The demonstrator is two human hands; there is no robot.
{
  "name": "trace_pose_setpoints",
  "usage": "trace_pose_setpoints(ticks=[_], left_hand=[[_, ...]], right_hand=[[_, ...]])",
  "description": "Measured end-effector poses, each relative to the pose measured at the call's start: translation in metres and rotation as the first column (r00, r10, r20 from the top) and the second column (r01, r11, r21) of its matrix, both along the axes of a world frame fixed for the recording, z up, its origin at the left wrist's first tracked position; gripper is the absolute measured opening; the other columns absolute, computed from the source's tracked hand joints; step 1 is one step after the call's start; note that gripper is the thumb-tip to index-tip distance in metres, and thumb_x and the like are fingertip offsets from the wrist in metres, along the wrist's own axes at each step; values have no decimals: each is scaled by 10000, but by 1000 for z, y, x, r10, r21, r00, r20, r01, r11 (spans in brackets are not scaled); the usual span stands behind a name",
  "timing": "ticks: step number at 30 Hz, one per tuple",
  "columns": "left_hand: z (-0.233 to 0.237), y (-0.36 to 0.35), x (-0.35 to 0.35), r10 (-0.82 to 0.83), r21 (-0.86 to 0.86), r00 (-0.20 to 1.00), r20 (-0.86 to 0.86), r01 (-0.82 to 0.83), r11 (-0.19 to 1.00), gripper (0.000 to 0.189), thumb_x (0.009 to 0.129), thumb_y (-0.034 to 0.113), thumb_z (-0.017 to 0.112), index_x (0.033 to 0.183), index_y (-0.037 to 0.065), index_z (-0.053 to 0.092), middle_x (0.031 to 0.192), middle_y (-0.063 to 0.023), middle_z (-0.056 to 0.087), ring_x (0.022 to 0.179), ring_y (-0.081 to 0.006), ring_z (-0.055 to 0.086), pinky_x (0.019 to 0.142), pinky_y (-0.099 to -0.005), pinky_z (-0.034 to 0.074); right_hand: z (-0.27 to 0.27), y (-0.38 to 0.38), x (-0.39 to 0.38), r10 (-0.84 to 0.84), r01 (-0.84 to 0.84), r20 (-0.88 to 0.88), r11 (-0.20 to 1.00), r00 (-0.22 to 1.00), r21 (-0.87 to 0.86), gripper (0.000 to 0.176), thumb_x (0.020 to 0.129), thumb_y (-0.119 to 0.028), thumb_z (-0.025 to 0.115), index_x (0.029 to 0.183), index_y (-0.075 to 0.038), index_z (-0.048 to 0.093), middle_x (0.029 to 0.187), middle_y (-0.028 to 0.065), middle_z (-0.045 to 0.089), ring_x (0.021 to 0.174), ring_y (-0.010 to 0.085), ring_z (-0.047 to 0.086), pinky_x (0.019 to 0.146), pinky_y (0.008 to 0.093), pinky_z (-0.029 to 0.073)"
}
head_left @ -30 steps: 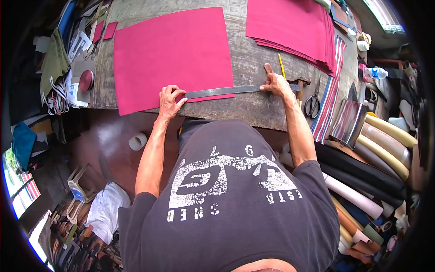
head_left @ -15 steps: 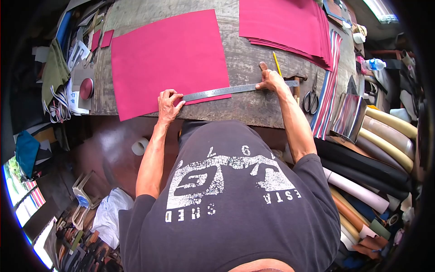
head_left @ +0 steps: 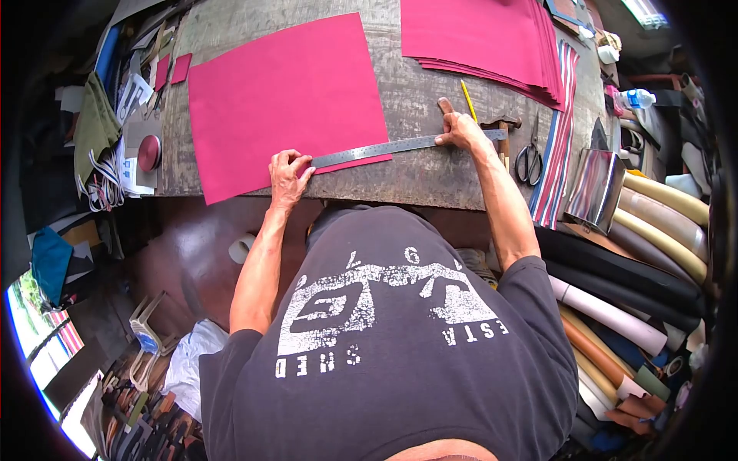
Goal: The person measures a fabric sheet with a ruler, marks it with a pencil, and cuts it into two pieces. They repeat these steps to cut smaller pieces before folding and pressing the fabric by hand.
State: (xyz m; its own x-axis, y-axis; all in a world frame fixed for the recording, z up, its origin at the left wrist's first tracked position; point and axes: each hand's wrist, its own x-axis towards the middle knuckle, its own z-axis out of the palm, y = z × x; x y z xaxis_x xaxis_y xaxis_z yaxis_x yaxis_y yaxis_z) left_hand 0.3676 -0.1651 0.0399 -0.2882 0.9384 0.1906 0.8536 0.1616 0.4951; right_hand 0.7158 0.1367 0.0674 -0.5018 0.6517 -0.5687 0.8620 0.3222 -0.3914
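A large pink-red sheet (head_left: 284, 100) lies on the worn table. A steel ruler (head_left: 369, 153) crosses its lower right edge and reaches past it over the bare tabletop. At the ruler's left end, my left hand (head_left: 289, 178) grips it with bent fingers, resting on the sheet. My right hand (head_left: 463, 132) is closed around a tool with a brown handle (head_left: 444, 105), its thumb side against the ruler. Whatever the tool's other end is stays hidden. Beside this hand lie a yellow pencil (head_left: 468, 100) and a hammer (head_left: 503, 125), partly behind the ruler's right end.
A stack of pink-red sheets (head_left: 484, 38) covers the far right. Scissors (head_left: 529, 164) and a striped strip (head_left: 555, 138) lie on the right. At left are a round red roll (head_left: 149, 153) and small red pieces (head_left: 181, 67). Material rolls (head_left: 615, 315) fill the lower right.
The view has shifted slightly. Both hands, the ruler and the sheet keep nearly the same places relative to one another.
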Motion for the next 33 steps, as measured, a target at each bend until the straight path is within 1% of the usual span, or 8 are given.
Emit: trace_pose_setpoints(ticks=[6,9,14,18,21,27,30,33], left_hand=[[-6,-2,4,43,-23,999,28,-42,999,371,730,183,843,1079,151,725,1130,-37,563,1122,-262,519,958,-447,413],[-7,-11,9,64,-78,995,-79,-70,995,505,850,288,759,1322,166,627,1388,-79,506,1337,-318,432,1097,-506,339],[-53,-57,-39,290,-177,875,-389,-379,908,648,1051,460,410,1618,201,234,1694,-97,140,1550,-398,88,1213,-616,86],[-56,-76,-77,301,-209,850,-432,-419,883,646,1065,462,378,1628,219,174,1700,-92,87,1533,-444,95,1196,-652,125],[-57,-76,-81,297,-197,850,-435,-412,890,652,1064,452,389,1630,223,159,1701,-91,72,1532,-443,102,1195,-653,129],[-55,-70,-78,340,-215,863,-373,-437,873,642,1042,398,460,1608,181,246,1684,-107,153,1532,-440,111,1201,-639,116],[-32,-46,-55,175,-188,933,-313,-242,952,597,1008,341,533,1551,148,377,1653,-120,252,1534,-412,143,1213,-602,120],[-16,-20,-15,-66,-141,989,-135,47,989,521,931,301,660,1415,142,549,1604,-121,354,1522,-362,229,1221,-552,168]], right_hand=[[3,-5,0,8,-10,26,998,1000,59,438,677,-343,905,866,-43,648,890,177,722,925,355,696,805,447,525],[3,-7,2,13,-14,10,997,1000,80,432,687,-350,896,873,-48,649,894,180,721,926,353,695,801,446,525],[-2,-4,11,-20,20,-106,1000,994,-1,414,698,-337,894,835,-38,643,798,161,699,821,308,691,723,419,520],[-15,2,21,-53,35,-273,997,961,-68,407,705,-338,893,783,-27,642,712,135,660,720,246,656,661,393,503],[-19,-1,23,-63,50,-306,998,950,-49,386,752,-318,868,777,-20,624,666,50,598,672,143,560,613,344,447],[-6,-6,17,-35,26,-265,999,964,-35,348,756,-299,856,799,-16,658,678,66,621,679,166,590,624,349,463],[0,-12,14,-8,6,-240,1000,971,-8,383,730,-360,866,840,-40,687,793,173,709,808,302,703,721,417,528],[0,-15,9,-20,23,-122,1000,992,17,383,726,-371,864,870,-55,705,853,169,731,888,325,711,795,439,535]])
